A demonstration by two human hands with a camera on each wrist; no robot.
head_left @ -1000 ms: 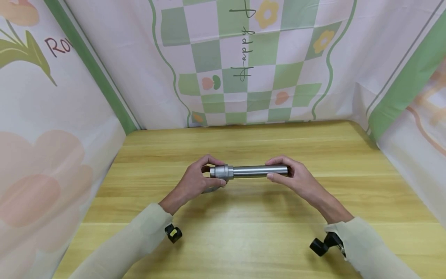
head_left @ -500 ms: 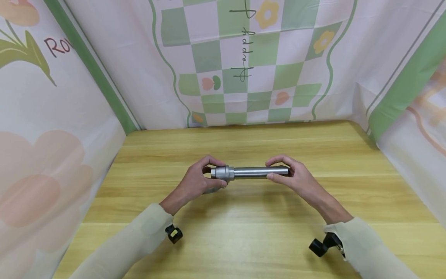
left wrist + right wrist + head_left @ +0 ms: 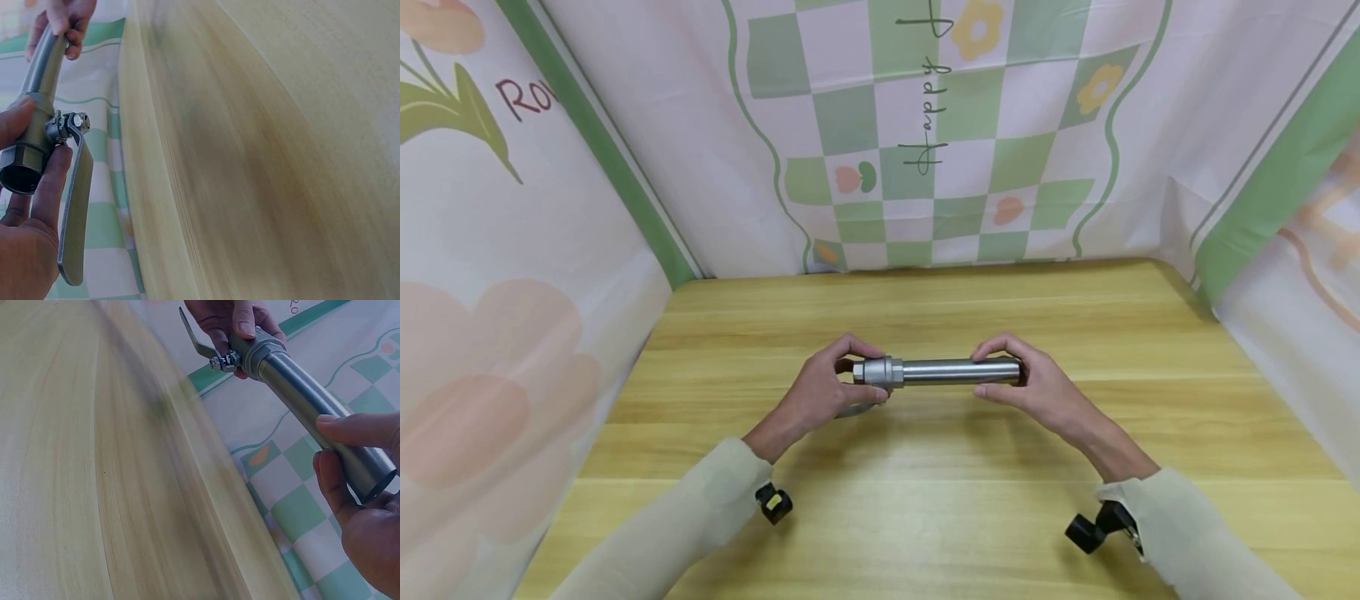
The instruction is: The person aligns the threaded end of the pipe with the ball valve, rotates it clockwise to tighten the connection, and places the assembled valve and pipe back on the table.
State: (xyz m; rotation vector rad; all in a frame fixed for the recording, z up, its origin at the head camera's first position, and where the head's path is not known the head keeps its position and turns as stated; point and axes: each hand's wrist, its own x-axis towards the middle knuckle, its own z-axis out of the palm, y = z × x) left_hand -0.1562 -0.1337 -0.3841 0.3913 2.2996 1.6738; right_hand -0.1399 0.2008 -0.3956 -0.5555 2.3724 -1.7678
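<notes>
My left hand grips a metal ball valve between thumb and fingers, left of the middle of the head view. A straight steel pipe is joined to the valve's right end. Around the pipe's other end curl the thumb and fingers of my right hand. Valve and pipe are held level above the table. In the left wrist view the valve's flat lever handle hangs beside my fingers, and the valve's open hexagonal end faces the camera. The pipe's free end is hollow.
A light wooden table spreads beneath both hands. Behind it hangs a green-and-white checked cloth, with printed cloth walls at the sides. Each sleeve carries a small black wrist camera.
My right thumb has shifted slightly toward the near side of the pipe, and the shine along the pipe differs. The left hand stays almost still on the valve.
</notes>
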